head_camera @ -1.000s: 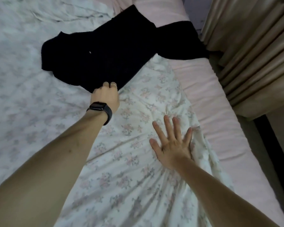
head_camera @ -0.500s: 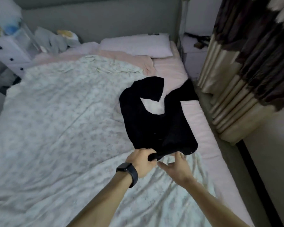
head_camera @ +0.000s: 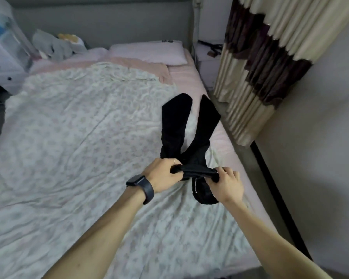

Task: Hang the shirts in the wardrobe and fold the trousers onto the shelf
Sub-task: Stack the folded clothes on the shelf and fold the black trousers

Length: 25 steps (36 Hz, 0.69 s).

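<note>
Black trousers [head_camera: 175, 125] stretch away from me over the right side of the bed [head_camera: 69, 127], their two legs splayed in a V toward the pillow. My left hand [head_camera: 163, 174], with a dark watch on its wrist, grips the waistband at its left end. My right hand [head_camera: 228, 183] grips the waistband at its right end. The waistband is lifted and pulled taut between both hands, and an open zip hangs below it. No shirt or wardrobe is in view.
A floral sheet covers the bed, with a pink pillow [head_camera: 147, 53] at the grey headboard. Striped curtains [head_camera: 256, 65] hang at the right beside a narrow floor gap. White drawers [head_camera: 2, 63] stand at the far left, with soft toys [head_camera: 54, 45] near them.
My left hand has dragged the trousers from a flat heap toward me. My right hand left the sheet and took the waistband. The legs now trail out in a V.
</note>
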Available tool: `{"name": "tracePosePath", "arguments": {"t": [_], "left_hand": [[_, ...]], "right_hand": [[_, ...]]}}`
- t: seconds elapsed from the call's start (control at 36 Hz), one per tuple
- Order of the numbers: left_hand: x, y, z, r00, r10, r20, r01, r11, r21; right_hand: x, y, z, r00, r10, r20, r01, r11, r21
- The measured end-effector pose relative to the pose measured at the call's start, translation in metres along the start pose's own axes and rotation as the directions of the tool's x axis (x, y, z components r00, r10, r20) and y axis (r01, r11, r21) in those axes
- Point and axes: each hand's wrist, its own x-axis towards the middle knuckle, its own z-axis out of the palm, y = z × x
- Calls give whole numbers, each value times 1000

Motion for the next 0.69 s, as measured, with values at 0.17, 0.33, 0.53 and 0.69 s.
{"name": "tracePosePath", "arguments": {"t": [0.17, 0.33, 0.53, 0.69], "left_hand": [[-55, -8, 10, 1000, -13, -20, 12, 999, -49], [-92, -8, -3, 993, 49, -105, -54, 997, -46], [-132, -6, -17, 972, 43, -232, -70, 991, -112], [-175, -6, -14, 960, 71, -269, -61, 997, 44]], "right_hand": [[-66, 36, 15, 978, 127, 167, -118, 991, -58], [-99, 67, 17, 947, 276, 163, -277, 961, -14], [-110, 43, 15, 962, 104, 252, -98, 995, -36], [-140, 22, -2, 961, 175, 215, -247, 891, 380]]}}
